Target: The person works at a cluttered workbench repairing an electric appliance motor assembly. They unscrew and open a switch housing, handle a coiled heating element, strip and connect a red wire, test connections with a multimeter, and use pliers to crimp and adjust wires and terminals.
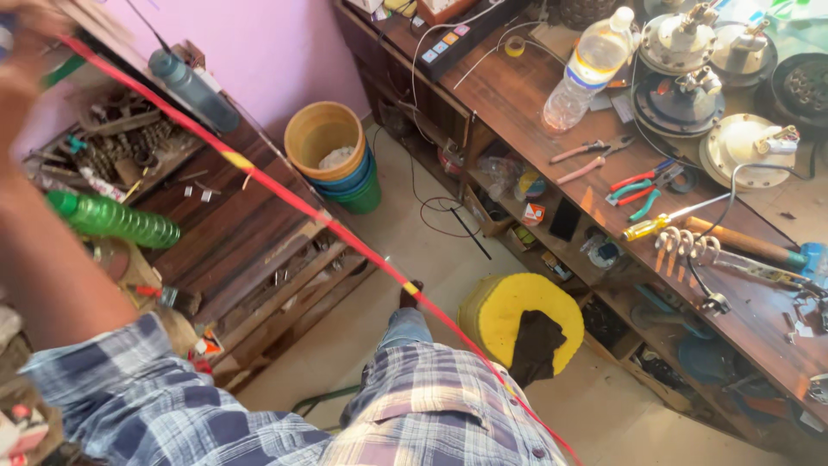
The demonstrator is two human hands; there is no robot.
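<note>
A long red strap (285, 200) runs slantwise across the view, from the raised left hand (21, 39) at the top left corner down past the person's plaid shirt to the bottom edge. It is thin, flat and taut, bright red with short yellow marks at intervals (one near the middle of the wooden shelves, one just above the knee). The left hand is blurred, so whether its fingers pinch the strap or merely lie against it cannot be told; the right hand is out of sight.

Beneath the strap stand dark wooden shelves (241, 233) with a green ribbed bottle (116, 220) and loose metal parts. On the pale tiled floor sit stacked buckets (332, 155) and a yellow stool (509, 319) with a dark cloth over it. At right, a long wooden workbench (517, 103) carries a clear plastic bottle (591, 69), pliers (595, 155) and round metal motor housings (681, 43). The wall behind is pink.
</note>
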